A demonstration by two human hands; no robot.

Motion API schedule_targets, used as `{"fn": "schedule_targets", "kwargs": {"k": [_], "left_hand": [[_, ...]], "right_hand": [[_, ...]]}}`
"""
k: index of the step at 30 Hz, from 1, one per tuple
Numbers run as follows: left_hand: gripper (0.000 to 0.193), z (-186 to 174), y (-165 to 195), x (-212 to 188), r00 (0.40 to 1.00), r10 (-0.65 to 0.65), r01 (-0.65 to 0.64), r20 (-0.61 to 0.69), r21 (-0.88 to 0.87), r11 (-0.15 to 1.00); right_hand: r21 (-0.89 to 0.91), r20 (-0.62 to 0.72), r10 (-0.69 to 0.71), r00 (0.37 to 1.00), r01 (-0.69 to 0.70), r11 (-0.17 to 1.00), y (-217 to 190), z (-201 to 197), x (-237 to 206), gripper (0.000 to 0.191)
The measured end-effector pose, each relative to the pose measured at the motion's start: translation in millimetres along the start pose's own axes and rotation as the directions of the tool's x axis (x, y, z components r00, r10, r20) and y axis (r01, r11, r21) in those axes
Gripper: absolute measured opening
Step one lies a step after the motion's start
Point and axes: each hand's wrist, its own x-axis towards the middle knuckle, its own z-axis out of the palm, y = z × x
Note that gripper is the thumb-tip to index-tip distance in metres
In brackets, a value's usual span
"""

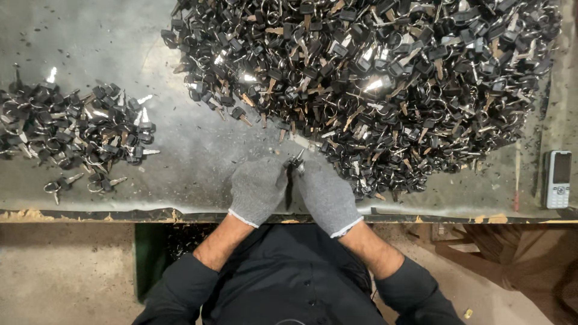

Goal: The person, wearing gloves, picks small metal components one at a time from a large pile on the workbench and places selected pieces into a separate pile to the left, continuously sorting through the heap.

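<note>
Both my hands wear grey knit gloves and meet at the table's near edge. My left hand (257, 188) and my right hand (326, 194) press together around a small black-headed key on a ring (294, 164), which pokes up between the fingertips. Just beyond them spreads a huge heap of black-headed keys on rings (373, 78), filling the far right of the table. A smaller pile of the same keys (75, 132) lies at the left, apart from my hands.
The grey metal table (192, 150) has a worn front edge (120, 215). A small grey push-button phone (557, 179) lies at the right edge, with a thin red stick (516, 180) beside it. Concrete floor shows below.
</note>
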Motion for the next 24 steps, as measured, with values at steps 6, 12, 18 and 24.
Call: {"fn": "schedule_targets", "kwargs": {"k": [6, 12, 18, 24], "left_hand": [[0.014, -36.4, -2.8, 2.4, 0.993, -0.113, 0.112, -0.039, -0.010, 0.994], [0.019, -38.0, -3.5, 32.1, 0.975, -0.113, 0.118, -0.190, 0.013, 0.993], [0.027, 2.3, 16.9, 41.3, 0.993, -0.116, 0.114, 0.001, -0.207, 0.972], [0.033, -0.8, 27.0, 23.0, 0.974, -0.008, 0.007, 0.225, 0.005, 1.000]], "right_hand": [[-0.059, 0.161, 0.028, 0.987, -0.019, 0.998, 17.7, -6.2, -1.9, 0.048], [-0.088, -0.096, -0.210, 0.973, 0.202, 0.975, 12.9, 6.3, -5.5, 0.027], [-0.101, -0.227, -0.369, 0.901, 0.355, 0.929, 27.1, 9.4, -17.6, 0.041], [-0.040, 0.064, -0.027, 0.998, 0.029, 0.999, 36.1, 8.0, -15.4, 0.032]]}}
